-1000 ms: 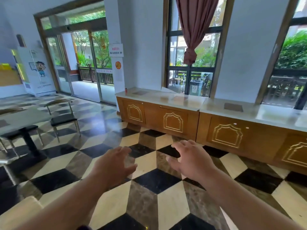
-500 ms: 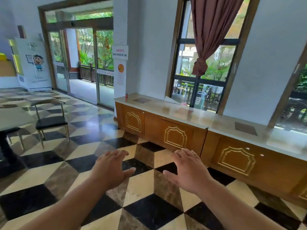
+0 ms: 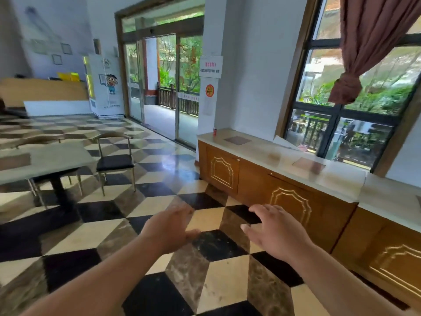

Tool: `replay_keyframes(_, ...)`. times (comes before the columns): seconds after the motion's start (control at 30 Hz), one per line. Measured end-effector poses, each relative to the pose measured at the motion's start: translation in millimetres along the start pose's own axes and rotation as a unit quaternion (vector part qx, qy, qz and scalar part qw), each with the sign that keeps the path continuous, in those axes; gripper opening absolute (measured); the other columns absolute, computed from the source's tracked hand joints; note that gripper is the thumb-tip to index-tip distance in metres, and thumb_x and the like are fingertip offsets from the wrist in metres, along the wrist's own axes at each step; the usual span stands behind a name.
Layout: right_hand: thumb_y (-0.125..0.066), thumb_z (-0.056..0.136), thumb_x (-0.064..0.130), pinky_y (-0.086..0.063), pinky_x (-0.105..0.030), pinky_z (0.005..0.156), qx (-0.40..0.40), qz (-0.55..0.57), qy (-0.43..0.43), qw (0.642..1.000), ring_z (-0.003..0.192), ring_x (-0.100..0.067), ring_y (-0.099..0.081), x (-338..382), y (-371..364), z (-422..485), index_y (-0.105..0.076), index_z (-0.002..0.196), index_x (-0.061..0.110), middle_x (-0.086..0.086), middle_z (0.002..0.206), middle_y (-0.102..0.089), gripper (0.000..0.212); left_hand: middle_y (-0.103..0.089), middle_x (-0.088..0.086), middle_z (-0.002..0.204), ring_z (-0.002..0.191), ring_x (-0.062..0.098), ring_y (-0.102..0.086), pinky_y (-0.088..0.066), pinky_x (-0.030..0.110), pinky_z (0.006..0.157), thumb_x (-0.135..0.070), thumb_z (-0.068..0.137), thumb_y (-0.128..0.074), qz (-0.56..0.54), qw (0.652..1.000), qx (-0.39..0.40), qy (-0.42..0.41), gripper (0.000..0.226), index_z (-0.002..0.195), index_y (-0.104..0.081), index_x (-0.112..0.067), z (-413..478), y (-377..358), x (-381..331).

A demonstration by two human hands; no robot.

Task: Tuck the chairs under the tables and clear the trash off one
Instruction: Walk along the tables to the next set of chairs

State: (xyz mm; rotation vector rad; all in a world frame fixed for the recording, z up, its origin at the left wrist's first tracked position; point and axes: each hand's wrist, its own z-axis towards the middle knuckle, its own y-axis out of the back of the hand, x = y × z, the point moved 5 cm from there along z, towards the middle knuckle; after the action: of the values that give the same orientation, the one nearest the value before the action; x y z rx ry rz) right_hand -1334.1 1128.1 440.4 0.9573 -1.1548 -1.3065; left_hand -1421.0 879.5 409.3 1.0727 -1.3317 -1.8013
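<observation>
Left hand (image 3: 169,231): forearm extended, palm down, grip slack, empty | Right hand (image 3: 275,231): forearm extended, palm down, fingers spread, empty

table (image 3: 45,160) and chair (image 3: 115,161) now nearer

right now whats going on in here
A person is walking across a checkered floor with both hands out in front, left hand and right hand open and empty. A chair stands pulled out from the table at left, not yet tucked in. Nothing is being handled at this moment.
</observation>
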Motion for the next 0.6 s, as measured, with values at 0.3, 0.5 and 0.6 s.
replay_keyframes(0.3, -0.029, 0.089, 0.085, -0.044, -0.032, 0.112, 0.089, 0.042, 0.189, 0.977, 0.137, -0.010, -0.049, 31.2, -79.5, 226.4, -0.049, 0.149, 0.037, 0.015, 0.150, -0.054, 0.079, -0.048, -0.006, 0.155, 0.140, 0.019, -0.045, -0.040, 0.039, 0.114, -0.070, 0.092, -0.056, 0.047, 0.981, 0.000, 0.186, 0.071, 0.151, -0.045, -0.032, 121.9, 3.0, 114.1)
replay_keyframes(0.5, -0.013, 0.079, 0.090, -0.046, -0.036, 0.112, 0.100, 0.067, 0.292, 0.949, 0.134, -0.014, -0.053, 114.0, -122.8, 333.8, -0.053, 0.144, 0.035, 0.011, 0.145, -0.059, 0.094, -0.047, -0.007, 0.155, 0.142, 0.016, -0.044, -0.043, 0.039, 0.112, -0.072, 0.091, -0.058, 0.026, 0.957, -0.015, 0.288, 0.073, 0.152, -0.039, -0.037, 153.8, 3.2, 189.3)
replay_keyframes(0.6, -0.017, 0.081, 0.088, -0.044, -0.036, 0.114, 0.128, 0.072, 0.325, 0.934, 0.134, -0.013, -0.051, 156.0, -146.6, 379.0, -0.051, 0.145, 0.034, 0.012, 0.147, -0.057, 0.091, -0.047, -0.010, 0.157, 0.143, 0.015, -0.043, -0.043, 0.040, 0.114, -0.077, 0.087, -0.058, 0.024, 0.945, -0.016, 0.327, 0.077, 0.152, -0.039, -0.040, 168.6, -0.9, 235.0)
